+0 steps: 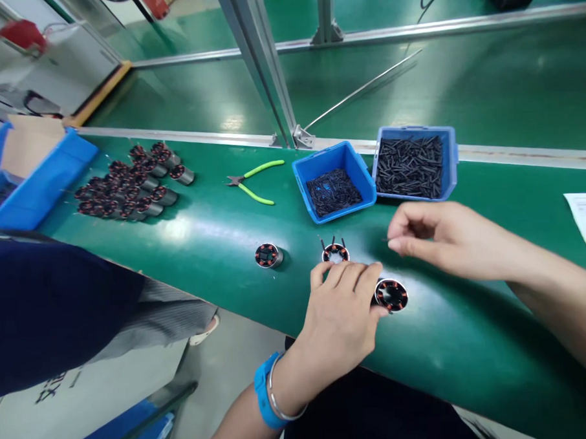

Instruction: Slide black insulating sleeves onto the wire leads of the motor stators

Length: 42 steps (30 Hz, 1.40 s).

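My left hand [343, 308], with a blue band and a metal bangle at the wrist, curls its thumb and fingers around the side of a motor stator [392, 295] with copper windings. Just beyond its knuckles stands a second stator [335, 252] with thin black sleeves sticking up; its lower part is hidden. A third stator [269, 255] lies apart to the left. Above the table, my right hand [437, 236] is closed in a pinch on a small thin black sleeve [384, 240], mostly covered by the fingertips.
Behind my hands, one blue bin [303, 180] holds fine black pieces, another [450, 167] black tubes. Green-handled pliers [253, 181] lie to their left. Several stators [131, 184] are grouped farther left, near a large blue crate [52, 168]. A person's dark sleeve [58, 307] is at left.
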### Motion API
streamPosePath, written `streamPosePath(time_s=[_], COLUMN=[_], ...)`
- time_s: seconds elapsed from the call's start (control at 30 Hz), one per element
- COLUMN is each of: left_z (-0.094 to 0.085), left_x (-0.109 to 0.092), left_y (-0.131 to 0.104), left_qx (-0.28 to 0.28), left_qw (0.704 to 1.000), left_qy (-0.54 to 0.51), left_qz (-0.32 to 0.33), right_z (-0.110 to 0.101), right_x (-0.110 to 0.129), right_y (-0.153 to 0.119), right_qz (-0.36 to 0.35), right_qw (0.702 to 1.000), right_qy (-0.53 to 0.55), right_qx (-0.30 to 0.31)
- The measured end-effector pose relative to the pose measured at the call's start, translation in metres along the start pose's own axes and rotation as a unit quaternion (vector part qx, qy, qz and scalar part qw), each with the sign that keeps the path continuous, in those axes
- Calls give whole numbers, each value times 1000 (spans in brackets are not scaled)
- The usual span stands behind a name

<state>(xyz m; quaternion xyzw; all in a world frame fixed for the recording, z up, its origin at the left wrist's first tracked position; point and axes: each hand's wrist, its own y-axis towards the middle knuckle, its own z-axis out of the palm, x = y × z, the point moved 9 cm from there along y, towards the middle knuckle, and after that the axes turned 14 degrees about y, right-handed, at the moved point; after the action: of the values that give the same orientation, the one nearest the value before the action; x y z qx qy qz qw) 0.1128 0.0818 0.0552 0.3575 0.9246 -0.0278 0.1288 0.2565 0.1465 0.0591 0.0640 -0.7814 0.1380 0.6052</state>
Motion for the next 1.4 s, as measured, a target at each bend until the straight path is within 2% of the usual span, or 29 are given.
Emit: streamPosePath(time_s=[0.07,0.17,0.23,0.3,0.4,0.47,0.53,0.6,0.7,0.83,1.03,1.23,1.33,1.4], left_z=[-2,-3,1,7,15,15,13,11,10,5,3,-4,-5,-5], left_x=[3,4,1,-2,-2,0,2,3,7,12,13,18,25,24], left_y=[-1,-3,-1,1,1,-2,-5,-4,2,14,16,5,7,13], left_qx=[-25,-70,-74,-60,-47,-64,-92,-108,-109,-115,-130,-209,-193,-156], left_qw=[999,996,995,996,993,989,987,986,986,988,986,967,961,968], left_qy=[-1,-16,-27,-42,-76,-91,-97,-98,-97,-71,-3,-94,-155,-162], left_qz=[-21,-52,-53,-60,-80,-95,-94,-86,-81,-80,-100,-111,-122,-111], right_z=[20,35,41,47,53,46,32,14,2,20,34,27,11,5], right_x=[-21,-43,-49,-49,-39,-27,-19,-19,-29,-33,-25,-18,-8,3], right_y=[-15,-30,-35,-36,-34,-34,-36,-41,-49,-49,-47,-56,-56,-49], right_qz=[69,106,90,64,22,-20,-61,-81,-59,-29,-18,-60,-88,-100], right_qw=[993,963,941,918,887,881,890,906,928,948,944,944,966,987], right_qy=[97,246,320,383,457,470,445,393,308,278,303,290,184,41], right_qx=[29,-20,-67,-87,-67,-51,-72,-131,-199,-151,-127,-145,-160,-122])
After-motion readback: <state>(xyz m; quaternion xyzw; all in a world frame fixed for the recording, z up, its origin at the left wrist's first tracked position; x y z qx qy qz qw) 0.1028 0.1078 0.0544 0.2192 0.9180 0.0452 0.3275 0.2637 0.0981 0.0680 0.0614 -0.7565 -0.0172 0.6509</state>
